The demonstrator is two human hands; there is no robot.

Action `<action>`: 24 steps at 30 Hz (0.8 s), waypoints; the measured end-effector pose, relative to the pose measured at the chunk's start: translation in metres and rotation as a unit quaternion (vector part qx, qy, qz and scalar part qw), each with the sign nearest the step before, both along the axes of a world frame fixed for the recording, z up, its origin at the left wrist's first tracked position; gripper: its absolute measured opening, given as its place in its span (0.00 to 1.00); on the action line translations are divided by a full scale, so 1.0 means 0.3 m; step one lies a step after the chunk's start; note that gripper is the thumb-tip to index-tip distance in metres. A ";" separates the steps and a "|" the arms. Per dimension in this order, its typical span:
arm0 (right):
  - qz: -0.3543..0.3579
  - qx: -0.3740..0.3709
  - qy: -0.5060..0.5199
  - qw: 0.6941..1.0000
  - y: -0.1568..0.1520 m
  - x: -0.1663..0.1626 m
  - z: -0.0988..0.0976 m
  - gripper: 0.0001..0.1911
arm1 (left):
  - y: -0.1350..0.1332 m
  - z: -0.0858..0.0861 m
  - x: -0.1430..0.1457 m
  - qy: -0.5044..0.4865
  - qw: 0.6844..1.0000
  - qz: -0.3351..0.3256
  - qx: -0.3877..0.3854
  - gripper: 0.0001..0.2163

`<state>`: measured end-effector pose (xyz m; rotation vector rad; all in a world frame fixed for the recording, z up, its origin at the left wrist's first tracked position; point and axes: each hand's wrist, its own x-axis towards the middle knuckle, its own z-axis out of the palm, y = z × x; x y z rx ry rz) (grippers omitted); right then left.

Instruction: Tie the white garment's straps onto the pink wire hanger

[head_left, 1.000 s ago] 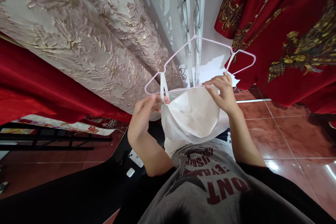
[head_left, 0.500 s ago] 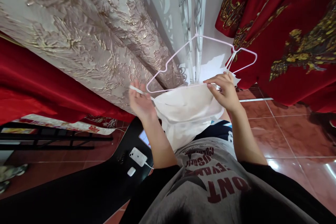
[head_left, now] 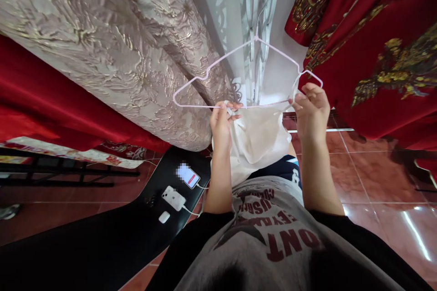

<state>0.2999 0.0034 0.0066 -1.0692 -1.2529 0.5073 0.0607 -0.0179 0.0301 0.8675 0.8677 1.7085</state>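
Note:
A thin pale pink wire hanger hangs by its metal hook from a white rack ahead of me. A white garment droops below its lower bar. My left hand pinches the garment's top edge at the middle of the bar. At the hanger's right shoulder my right hand is closed on the wire and a white strap there. The hanger's left half is bare.
A beige and gold embroidered dress hangs at the left over red fabric. Red garments with gold embroidery hang at the right. Two phones on cables lie on a black bench. The floor is red tile.
My left hand has moved right from the hanger's left end to the middle of the bar, leaving the left side bare. My right hand has risen to the hanger's right shoulder.

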 end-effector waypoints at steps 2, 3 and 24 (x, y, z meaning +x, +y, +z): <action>0.038 -0.058 0.053 0.996 0.004 0.049 0.005 0.20 | 0.006 -0.003 -0.006 0.003 1.000 0.014 0.004 0.19; 0.050 -0.090 0.072 0.992 -0.003 0.069 0.018 0.20 | 0.009 -0.003 -0.010 0.007 1.000 0.024 0.004 0.19; -0.146 0.194 0.183 0.953 0.110 0.073 0.225 0.13 | -0.007 0.008 0.001 -0.010 1.000 -0.025 0.002 0.22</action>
